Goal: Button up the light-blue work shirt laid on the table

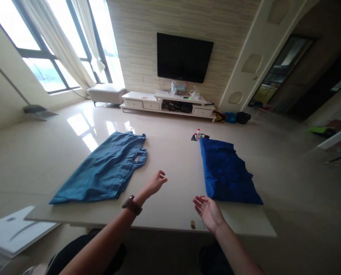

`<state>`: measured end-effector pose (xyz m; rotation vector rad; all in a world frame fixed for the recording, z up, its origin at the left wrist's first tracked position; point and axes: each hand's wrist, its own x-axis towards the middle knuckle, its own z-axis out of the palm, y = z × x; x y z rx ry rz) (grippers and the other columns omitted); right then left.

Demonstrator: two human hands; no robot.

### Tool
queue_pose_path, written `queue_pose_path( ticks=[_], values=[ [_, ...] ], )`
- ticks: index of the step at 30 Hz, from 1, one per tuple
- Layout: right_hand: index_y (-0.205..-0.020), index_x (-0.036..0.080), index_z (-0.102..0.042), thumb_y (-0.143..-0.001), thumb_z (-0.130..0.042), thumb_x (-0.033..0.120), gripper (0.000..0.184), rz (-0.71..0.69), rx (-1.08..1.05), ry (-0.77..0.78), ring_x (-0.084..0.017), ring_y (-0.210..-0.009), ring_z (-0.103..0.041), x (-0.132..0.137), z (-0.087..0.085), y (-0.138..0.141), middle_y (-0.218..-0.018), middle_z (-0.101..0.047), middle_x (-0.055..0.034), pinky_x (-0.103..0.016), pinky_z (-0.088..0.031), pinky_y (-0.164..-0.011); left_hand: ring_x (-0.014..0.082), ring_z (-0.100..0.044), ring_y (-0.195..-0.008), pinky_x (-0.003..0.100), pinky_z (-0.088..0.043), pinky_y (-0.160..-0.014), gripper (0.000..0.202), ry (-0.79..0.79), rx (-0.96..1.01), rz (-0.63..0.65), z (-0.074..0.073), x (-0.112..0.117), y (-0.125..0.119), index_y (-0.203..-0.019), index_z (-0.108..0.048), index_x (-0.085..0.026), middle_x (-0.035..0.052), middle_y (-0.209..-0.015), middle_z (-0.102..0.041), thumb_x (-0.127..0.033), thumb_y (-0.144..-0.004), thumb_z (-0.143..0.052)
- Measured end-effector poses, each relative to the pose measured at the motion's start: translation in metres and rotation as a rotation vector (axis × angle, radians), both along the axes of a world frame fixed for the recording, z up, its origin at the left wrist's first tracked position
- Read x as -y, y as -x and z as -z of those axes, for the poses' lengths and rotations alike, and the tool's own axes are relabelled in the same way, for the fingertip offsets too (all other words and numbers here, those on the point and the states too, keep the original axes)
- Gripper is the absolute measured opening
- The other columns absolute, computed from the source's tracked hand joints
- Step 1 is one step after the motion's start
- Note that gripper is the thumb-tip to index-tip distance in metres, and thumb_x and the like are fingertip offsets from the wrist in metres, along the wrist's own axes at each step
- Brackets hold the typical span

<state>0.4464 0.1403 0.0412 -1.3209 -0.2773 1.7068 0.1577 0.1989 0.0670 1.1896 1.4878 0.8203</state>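
Note:
My left hand (155, 182) hovers over the middle of the pale table (173, 156), fingers loosely curled and apart, with nothing in them. To its left lies a folded teal-blue garment (98, 172), its collar end with a label turned toward the middle. Palm up and fingers spread, my right hand (207, 211) is above the table's near edge and holds nothing. Just beyond it on the right side rests a folded royal-blue cloth item (227, 172), which looks like clothing. A dark watch (132, 205) is on my left wrist.
Bottles with red caps (198, 133) stand at the table's far edge beside dark items. A small brown object (193, 224) sits at the near edge. A white box (12, 229) is at lower left. Farther off are a TV cabinet (143, 107) and a bench (105, 93).

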Motion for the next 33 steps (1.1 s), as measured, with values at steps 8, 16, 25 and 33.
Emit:
queue_pose_path(
  ticks=[8,16,25,33],
  values=[
    [-0.083,0.023,-0.059,-0.065,-0.069,0.028,0.021,-0.138,0.109,-0.079,-0.017,-0.083,-0.069,0.000,0.022,0.098,-0.088,-0.071,0.0001,-0.027,-0.049,-0.070,0.0352,-0.056,-0.119,0.043,-0.047,-0.098,0.042,0.070,-1.016,-0.090,0.017,0.036,0.133,-0.128,-0.053,-0.016,0.0180,-0.127,-0.056,-0.030,-0.089,-0.058],
    [-0.081,0.022,-0.062,-0.064,-0.063,0.044,0.028,-0.564,0.414,-0.256,-0.020,-0.084,-0.066,-0.017,0.046,0.147,-0.090,-0.069,-0.0034,-0.032,-0.046,-0.071,0.0424,-0.052,-0.127,0.050,-0.051,-0.093,0.067,0.409,-1.108,-0.024,0.027,0.029,0.168,-0.139,-0.045,-0.015,0.0234,-0.140,-0.049,-0.022,-0.077,-0.069],
    [-0.076,0.022,-0.062,-0.065,-0.059,0.047,0.028,-0.645,0.502,-0.293,-0.023,-0.082,-0.065,-0.029,0.058,0.147,-0.084,-0.068,-0.0049,-0.034,-0.047,-0.073,0.0381,-0.067,-0.115,0.043,-0.052,-0.092,0.042,0.408,-1.080,-0.037,0.046,0.024,0.206,-0.125,-0.062,-0.009,0.0251,-0.126,-0.066,-0.010,-0.084,-0.053],
    [-0.074,0.022,-0.061,-0.064,-0.061,0.048,0.028,-0.663,0.539,-0.293,-0.022,-0.080,-0.065,-0.025,0.063,0.133,-0.080,-0.068,-0.0037,-0.034,-0.046,-0.072,0.0373,-0.070,-0.108,0.043,-0.051,-0.085,0.045,0.203,-1.076,-0.466,0.004,0.023,0.231,-0.120,-0.067,-0.018,0.0219,-0.120,-0.073,-0.039,-0.102,-0.032]
  ],
)
